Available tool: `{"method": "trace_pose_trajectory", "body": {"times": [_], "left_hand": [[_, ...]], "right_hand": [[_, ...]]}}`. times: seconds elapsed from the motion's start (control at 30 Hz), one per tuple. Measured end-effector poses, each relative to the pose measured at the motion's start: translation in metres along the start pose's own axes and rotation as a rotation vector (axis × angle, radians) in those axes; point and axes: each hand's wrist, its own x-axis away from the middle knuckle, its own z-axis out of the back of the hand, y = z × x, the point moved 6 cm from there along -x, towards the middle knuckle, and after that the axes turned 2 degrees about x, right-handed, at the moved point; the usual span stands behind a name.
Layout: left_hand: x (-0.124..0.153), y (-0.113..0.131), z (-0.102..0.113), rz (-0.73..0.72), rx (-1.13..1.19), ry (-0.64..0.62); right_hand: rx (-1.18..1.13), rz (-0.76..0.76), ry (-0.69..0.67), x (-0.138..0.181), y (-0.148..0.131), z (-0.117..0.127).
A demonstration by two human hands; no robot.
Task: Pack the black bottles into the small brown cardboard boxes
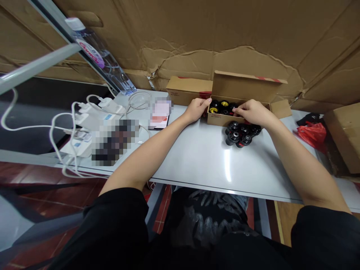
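Note:
A small open cardboard box point(218, 120) stands on the white table point(197, 157), holding black and brass-coloured round parts point(222, 106). My left hand point(196, 109) rests against the box's left end, fingers curled on its edge. My right hand point(252, 111) reaches over the box's right side, fingers pinched on a small black part at the rim. A cluster of several black round parts point(242, 134) lies on the table just in front of the box, under my right wrist.
A second closed cardboard box point(185, 90) sits behind on the left. A water bottle point(98, 56), white chargers and cables point(84, 120), and a phone point(160, 112) lie to the left. A red bag point(312, 133) and a large carton point(344, 135) stand at the right. Cardboard lines the wall.

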Motion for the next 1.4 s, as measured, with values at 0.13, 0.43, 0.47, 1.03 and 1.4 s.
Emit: {"method": "trace_pose_trajectory", "body": {"times": [0.13,0.43,0.47,1.03,1.4], "left_hand": [[-0.001,-0.002,0.000,-0.003,-0.002,0.002],[0.000,0.001,0.000,-0.008,0.008,0.002],[0.000,0.001,0.000,-0.010,0.010,0.001],[0.000,0.000,0.004,-0.051,-0.005,0.074],[-0.001,-0.013,0.005,0.016,-0.033,0.043]], "right_hand": [[-0.048,-0.025,-0.056,0.001,0.002,-0.002],[-0.015,0.037,0.006,0.003,-0.003,-0.001],[0.008,0.056,0.023,0.005,-0.007,0.001],[0.741,0.588,0.024,0.150,-0.133,-0.045],[0.426,0.588,0.011,0.120,-0.121,-0.069]]}}
